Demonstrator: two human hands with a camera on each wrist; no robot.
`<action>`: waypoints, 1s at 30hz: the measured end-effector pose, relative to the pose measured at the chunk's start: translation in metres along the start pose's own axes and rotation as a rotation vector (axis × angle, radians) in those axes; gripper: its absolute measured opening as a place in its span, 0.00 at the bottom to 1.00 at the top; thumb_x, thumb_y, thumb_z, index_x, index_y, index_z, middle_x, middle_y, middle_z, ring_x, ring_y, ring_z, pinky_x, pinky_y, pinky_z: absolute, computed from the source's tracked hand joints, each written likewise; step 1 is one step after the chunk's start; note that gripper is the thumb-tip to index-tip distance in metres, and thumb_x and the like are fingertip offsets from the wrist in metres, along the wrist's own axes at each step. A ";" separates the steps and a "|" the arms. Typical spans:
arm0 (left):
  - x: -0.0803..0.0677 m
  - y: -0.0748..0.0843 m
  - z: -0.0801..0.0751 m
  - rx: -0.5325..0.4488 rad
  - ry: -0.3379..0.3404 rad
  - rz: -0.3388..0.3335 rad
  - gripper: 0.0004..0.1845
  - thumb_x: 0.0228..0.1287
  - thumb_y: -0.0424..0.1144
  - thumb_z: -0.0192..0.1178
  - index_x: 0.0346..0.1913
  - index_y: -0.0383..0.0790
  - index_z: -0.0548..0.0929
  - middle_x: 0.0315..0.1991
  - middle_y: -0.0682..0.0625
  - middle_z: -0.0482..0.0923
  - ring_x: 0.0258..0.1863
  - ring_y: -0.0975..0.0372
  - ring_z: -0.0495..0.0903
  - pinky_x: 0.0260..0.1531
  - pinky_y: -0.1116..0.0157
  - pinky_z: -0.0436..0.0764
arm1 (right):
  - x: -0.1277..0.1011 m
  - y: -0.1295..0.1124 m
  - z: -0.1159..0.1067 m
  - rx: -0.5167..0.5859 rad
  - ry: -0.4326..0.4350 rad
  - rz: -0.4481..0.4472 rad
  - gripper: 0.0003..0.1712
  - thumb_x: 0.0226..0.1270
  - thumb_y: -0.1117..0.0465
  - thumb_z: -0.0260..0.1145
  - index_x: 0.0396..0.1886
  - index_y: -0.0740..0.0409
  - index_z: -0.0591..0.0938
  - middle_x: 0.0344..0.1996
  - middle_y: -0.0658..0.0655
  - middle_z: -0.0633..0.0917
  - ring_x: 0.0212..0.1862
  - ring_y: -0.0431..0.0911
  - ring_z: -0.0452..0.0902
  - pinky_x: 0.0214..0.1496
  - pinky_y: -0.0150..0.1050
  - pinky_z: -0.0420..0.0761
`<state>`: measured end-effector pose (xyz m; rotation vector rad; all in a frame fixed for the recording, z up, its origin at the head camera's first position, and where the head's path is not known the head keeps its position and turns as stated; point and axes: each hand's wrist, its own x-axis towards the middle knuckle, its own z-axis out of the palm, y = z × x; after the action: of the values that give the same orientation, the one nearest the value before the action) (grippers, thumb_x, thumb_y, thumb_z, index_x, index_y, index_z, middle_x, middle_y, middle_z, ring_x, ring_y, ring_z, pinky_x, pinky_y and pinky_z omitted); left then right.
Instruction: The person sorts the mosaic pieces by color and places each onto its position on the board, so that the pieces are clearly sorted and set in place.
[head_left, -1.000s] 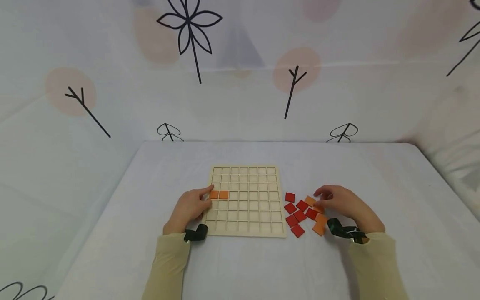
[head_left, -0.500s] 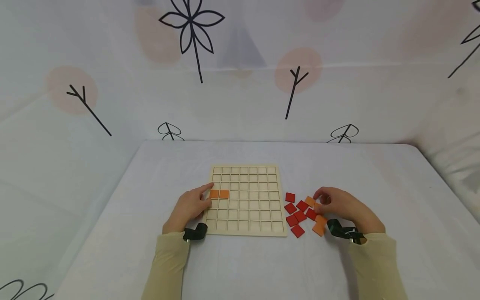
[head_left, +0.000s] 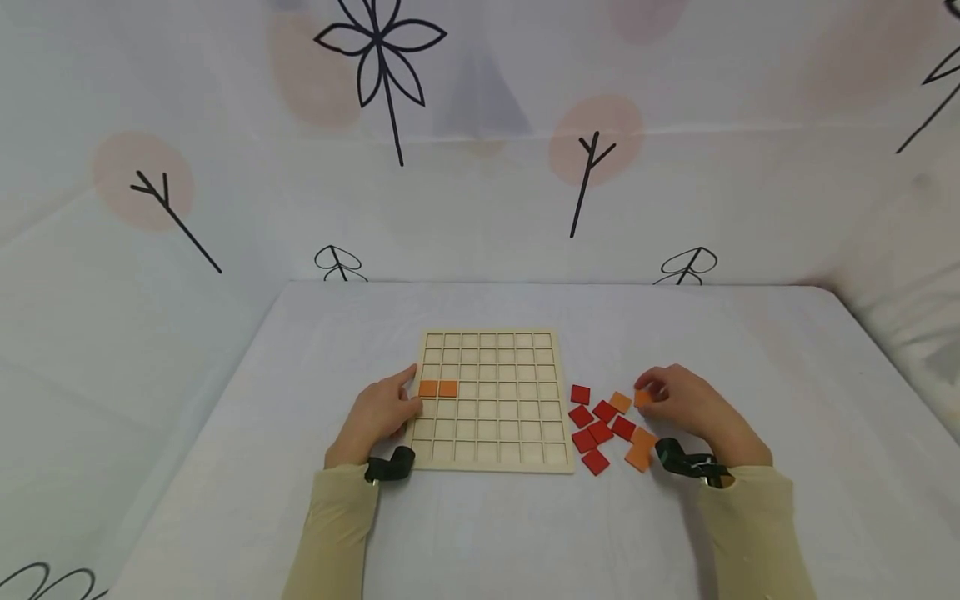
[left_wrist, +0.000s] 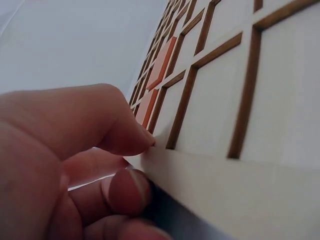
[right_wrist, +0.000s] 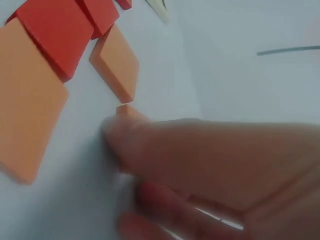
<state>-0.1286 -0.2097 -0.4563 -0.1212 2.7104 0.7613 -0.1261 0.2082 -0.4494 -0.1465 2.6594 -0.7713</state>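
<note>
The right hand pinched an orange tile at its fingertips, the grip clamped on it just right of the loose tiles and above the white surface; the tile sat at the front of the grip, towards the wooden grid board; the left hand lay against the board's left edge, fingers curled on that edge; two orange tiles occupied adjoining cells in the fourth row, just beside the left thumb. The left wrist view showed fingertips touching the board's rim, which the head view left unclear; the right wrist view showed only a corner of the pinched tile past a blurred finger, near another orange tile.
</note>
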 end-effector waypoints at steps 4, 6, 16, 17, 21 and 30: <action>0.001 0.000 0.001 0.006 0.010 -0.002 0.38 0.51 0.41 0.53 0.69 0.52 0.59 0.20 0.51 0.73 0.14 0.61 0.71 0.19 0.65 0.65 | 0.003 0.002 0.001 -0.013 0.027 0.015 0.22 0.55 0.57 0.67 0.47 0.64 0.76 0.39 0.63 0.77 0.42 0.55 0.70 0.42 0.49 0.75; 0.001 0.000 0.001 0.007 0.009 -0.005 0.38 0.51 0.42 0.53 0.69 0.52 0.59 0.20 0.51 0.72 0.14 0.61 0.71 0.19 0.65 0.65 | 0.005 0.003 0.002 -0.021 0.040 0.014 0.22 0.55 0.56 0.67 0.46 0.65 0.77 0.39 0.63 0.78 0.41 0.55 0.71 0.42 0.49 0.75; 0.000 -0.001 0.001 0.002 0.018 0.002 0.37 0.51 0.41 0.53 0.69 0.52 0.60 0.20 0.52 0.72 0.15 0.61 0.70 0.20 0.65 0.64 | 0.010 0.002 0.005 -0.028 0.062 0.027 0.24 0.56 0.56 0.66 0.48 0.68 0.76 0.40 0.65 0.78 0.42 0.56 0.72 0.44 0.50 0.75; 0.000 -0.001 0.000 -0.002 0.016 0.003 0.37 0.51 0.41 0.53 0.69 0.51 0.60 0.20 0.52 0.72 0.16 0.61 0.70 0.20 0.65 0.64 | 0.010 0.002 0.005 -0.024 0.063 0.024 0.24 0.56 0.56 0.65 0.48 0.68 0.76 0.40 0.65 0.78 0.42 0.56 0.72 0.44 0.50 0.75; -0.002 0.000 -0.001 -0.018 0.014 -0.001 0.36 0.52 0.41 0.53 0.69 0.52 0.60 0.21 0.52 0.73 0.16 0.61 0.71 0.21 0.65 0.65 | 0.009 0.001 0.005 -0.006 0.078 0.017 0.24 0.58 0.53 0.63 0.48 0.66 0.75 0.40 0.63 0.78 0.41 0.54 0.71 0.43 0.48 0.75; -0.002 0.001 -0.002 -0.019 0.004 -0.006 0.36 0.53 0.41 0.54 0.69 0.51 0.60 0.21 0.52 0.73 0.17 0.61 0.71 0.22 0.65 0.65 | 0.009 -0.002 0.006 0.026 0.092 0.024 0.28 0.60 0.49 0.62 0.52 0.66 0.75 0.43 0.64 0.78 0.43 0.54 0.72 0.42 0.47 0.76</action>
<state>-0.1273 -0.2101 -0.4534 -0.1349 2.7057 0.7867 -0.1322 0.2022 -0.4559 -0.0739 2.7305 -0.8233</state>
